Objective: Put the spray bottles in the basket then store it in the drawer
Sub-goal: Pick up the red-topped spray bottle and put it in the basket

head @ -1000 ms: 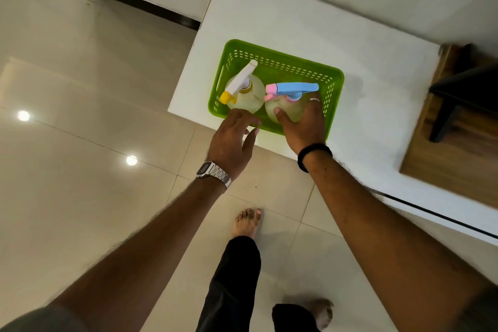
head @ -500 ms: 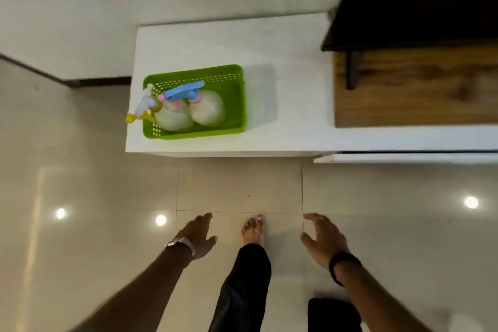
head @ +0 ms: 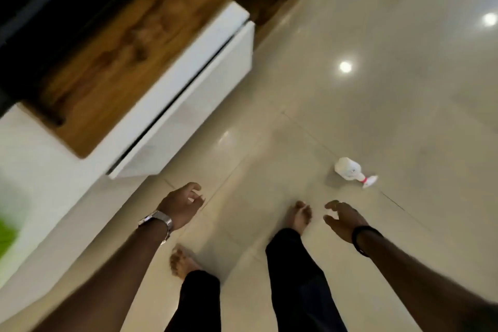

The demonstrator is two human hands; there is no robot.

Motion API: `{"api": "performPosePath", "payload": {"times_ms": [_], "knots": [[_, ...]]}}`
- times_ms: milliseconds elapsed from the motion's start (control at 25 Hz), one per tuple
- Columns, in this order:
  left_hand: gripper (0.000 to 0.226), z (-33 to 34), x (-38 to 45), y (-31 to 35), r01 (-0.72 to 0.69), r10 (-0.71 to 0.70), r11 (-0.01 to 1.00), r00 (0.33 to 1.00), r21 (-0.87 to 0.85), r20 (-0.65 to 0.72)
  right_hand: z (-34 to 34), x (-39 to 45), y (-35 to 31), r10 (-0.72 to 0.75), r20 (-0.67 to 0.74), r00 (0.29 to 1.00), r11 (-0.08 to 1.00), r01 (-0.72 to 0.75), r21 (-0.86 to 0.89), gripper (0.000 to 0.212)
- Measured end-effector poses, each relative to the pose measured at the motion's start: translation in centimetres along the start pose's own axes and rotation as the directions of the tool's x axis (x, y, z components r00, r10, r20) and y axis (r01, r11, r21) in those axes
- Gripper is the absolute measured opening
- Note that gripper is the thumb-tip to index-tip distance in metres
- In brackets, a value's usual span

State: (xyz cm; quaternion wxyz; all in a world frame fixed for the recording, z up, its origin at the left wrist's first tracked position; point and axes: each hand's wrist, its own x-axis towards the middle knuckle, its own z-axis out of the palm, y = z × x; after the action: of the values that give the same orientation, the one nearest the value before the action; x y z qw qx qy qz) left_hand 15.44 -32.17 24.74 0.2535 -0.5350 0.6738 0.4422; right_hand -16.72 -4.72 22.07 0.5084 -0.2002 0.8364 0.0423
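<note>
We're eyeing 1 spray bottle (head: 349,169) lying far-right on floor, nozzle pointing right, w/ right hand (head: 343,219) nearer than left hand (head: 181,205), both hanging open & empty.

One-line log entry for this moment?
left hand empty, open | right hand empty, open | spray bottle on floor | basket on counter

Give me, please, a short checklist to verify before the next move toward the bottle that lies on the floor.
1. Both hands free: left hand and right hand open, holding nothing. Ok.
2. All bottles in basket: a white plastic spray bottle lies on the glossy tiled floor. Not ok.
3. Path to this bottle: bare floor between it and the right hand. Ok.
4. Green plastic basket: only a blurred edge visible. Cannot tell.
5. White drawer open: cannot tell.
</note>
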Motion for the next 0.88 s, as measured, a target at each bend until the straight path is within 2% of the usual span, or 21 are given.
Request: {"api": "performPosePath", "payload": {"times_ms": [200, 320, 400, 520, 600, 720, 800, 880], "knots": [[0.028, 4.1, 5.0, 17.7, -0.208, 0.189, 0.957, 0.976, 0.199, 0.113, -2.4, 3.7, 7.8, 0.087, -0.011, 0.996, 0.948, -0.079, 0.307, 0.039], [0.029, 9.5, 8.0, 26.7, -0.34, 0.283, 0.891, 0.934, 0.3, 0.219, -2.6, 6.0, 11.9, 0.159, 0.014, 0.987, 0.85, -0.144, 0.508, 0.039], [0.03, 13.2, 10.1, 30.5, -0.409, 0.317, 0.841, 0.903, 0.355, 0.289, -2.3, 7.8, 13.5, 0.19, 0.042, 0.981, 0.77, -0.176, 0.613, 0.038], [0.037, 20.9, 14.5, 34.1, -0.517, 0.33, 0.708, 0.844, 0.481, 0.423, -1.2, 12.5, 16.3, 0.246, 0.094, 0.965, 0.636, -0.234, 0.735, 0.037], [0.048, 25.7, 17.9, 35.4, -0.602, 0.355, 0.539, 0.796, 0.589, 0.49, -0.3, 16.5, 17.5, 0.263, 0.123, 0.957, 0.545, -0.252, 0.8, 0.039], [0.06, 31.5, 22.8, 37.2, -0.678, 0.438, 0.347, 0.728, 0.648, 0.528, 0.7, 22.2, 18.1, 0.321, 0.188, 0.928, 0.317, -0.292, 0.902, 0.046], [0.066, 35.1, 26.5, 38.3, -0.689, 0.493, 0.31, 0.706, 0.655, 0.509, 1.5, 26.4, 18.3, 0.366, 0.259, 0.894, 0.094, -0.313, 0.945, 0.05], [0.073, 38.5, 30.2, 39.1, -0.663, 0.501, 0.322, 0.725, 0.675, 0.473, 2.2, 30.5, 18.4, 0.366, 0.322, 0.873, -0.086, -0.313, 0.946, 0.049]]}}
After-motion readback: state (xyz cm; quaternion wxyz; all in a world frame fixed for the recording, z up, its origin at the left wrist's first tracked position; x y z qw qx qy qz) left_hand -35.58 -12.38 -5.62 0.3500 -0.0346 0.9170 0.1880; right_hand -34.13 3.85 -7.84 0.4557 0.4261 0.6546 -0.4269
